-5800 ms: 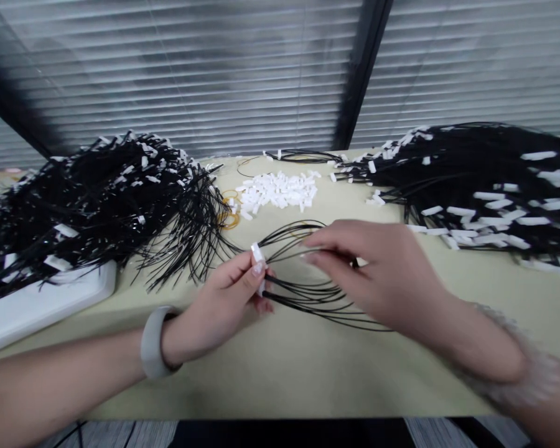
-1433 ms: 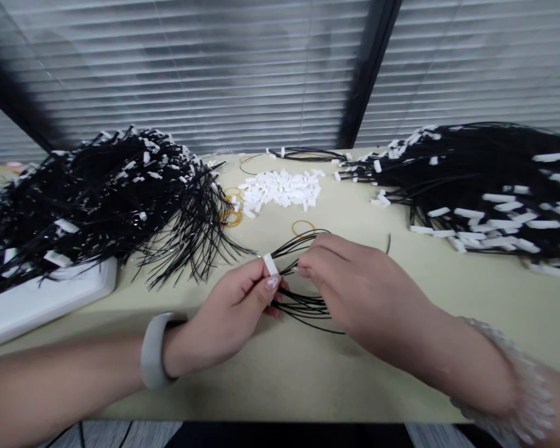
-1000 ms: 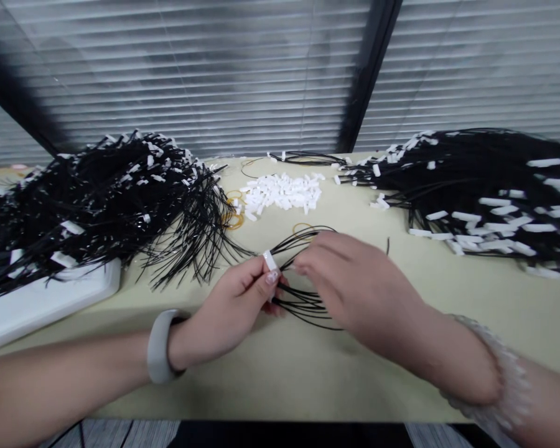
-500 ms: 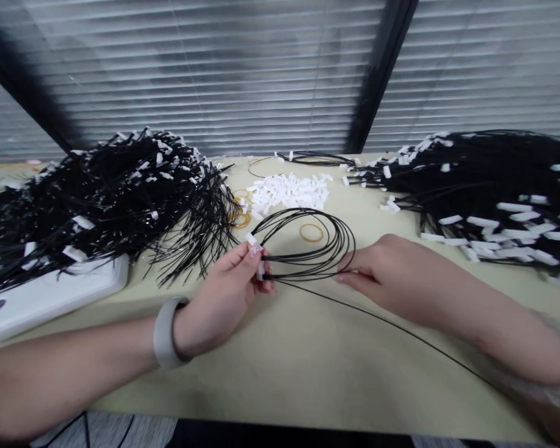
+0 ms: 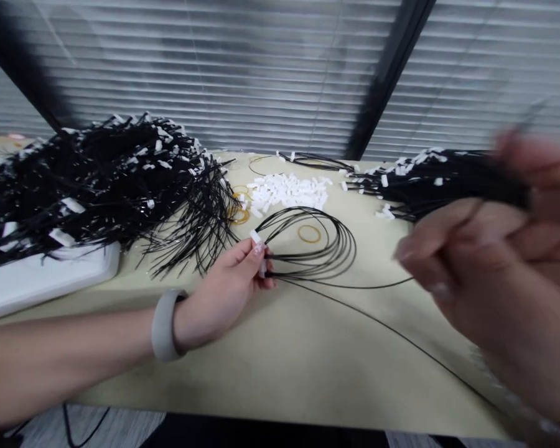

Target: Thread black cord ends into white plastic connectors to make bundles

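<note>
My left hand (image 5: 221,298) is closed, thumb over fingers, on the gathered side of a coiled black cable (image 5: 350,239). A small white plastic piece (image 5: 255,236) sticks out above its thumb, and another bit of white shows below. From the coil one strand runs right to my right hand (image 5: 490,267), which is raised close to the camera and blurred. Its thumb and finger pinch that strand, and a dark end rises past the fingers. A second strand slants down toward the table's front right. Inside the loops, a tan rubber band (image 5: 309,234) lies on the table.
A heap of black cables with white ends (image 5: 121,180) fills the left, over a white case (image 5: 74,270). White plastic pieces (image 5: 289,191) are piled at centre back, beside more rubber bands (image 5: 239,215). More cables (image 5: 466,177) lie at right, partly behind my right hand.
My right hand has moved right and up toward the camera, drawing one strand out from the coil. My left hand keeps its hold in nearly the same place.
</note>
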A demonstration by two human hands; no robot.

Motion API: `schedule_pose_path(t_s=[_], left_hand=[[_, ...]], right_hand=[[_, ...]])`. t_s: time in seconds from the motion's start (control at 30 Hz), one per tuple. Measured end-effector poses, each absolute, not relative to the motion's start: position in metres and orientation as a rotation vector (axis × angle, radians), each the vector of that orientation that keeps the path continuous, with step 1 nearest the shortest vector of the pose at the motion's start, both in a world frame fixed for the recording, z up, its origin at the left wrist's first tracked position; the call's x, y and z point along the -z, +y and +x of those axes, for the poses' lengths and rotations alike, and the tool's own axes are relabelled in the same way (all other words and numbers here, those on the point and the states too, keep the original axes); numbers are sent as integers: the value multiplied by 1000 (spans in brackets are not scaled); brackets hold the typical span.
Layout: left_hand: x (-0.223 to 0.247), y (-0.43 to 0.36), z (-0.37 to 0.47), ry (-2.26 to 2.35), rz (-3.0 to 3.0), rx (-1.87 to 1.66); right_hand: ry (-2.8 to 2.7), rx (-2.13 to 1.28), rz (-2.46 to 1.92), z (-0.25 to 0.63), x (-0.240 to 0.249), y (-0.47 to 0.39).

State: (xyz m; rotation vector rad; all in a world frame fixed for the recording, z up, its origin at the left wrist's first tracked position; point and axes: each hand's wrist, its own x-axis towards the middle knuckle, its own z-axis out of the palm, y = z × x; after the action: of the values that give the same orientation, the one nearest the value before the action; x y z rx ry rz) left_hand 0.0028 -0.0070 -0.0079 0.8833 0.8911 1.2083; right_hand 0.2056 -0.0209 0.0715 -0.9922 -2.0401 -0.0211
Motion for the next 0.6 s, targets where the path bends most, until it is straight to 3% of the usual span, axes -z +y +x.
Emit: schedule_pose_path(t_s=[0.1,0.6], left_hand=[[12,-10,2,903,1102,-1121],[5,-17,-1,881,1358,-953]], right_hand=[[-2207,-91,-893,203,-61,-18],[-2463,90,-921,195,-40,-7]])
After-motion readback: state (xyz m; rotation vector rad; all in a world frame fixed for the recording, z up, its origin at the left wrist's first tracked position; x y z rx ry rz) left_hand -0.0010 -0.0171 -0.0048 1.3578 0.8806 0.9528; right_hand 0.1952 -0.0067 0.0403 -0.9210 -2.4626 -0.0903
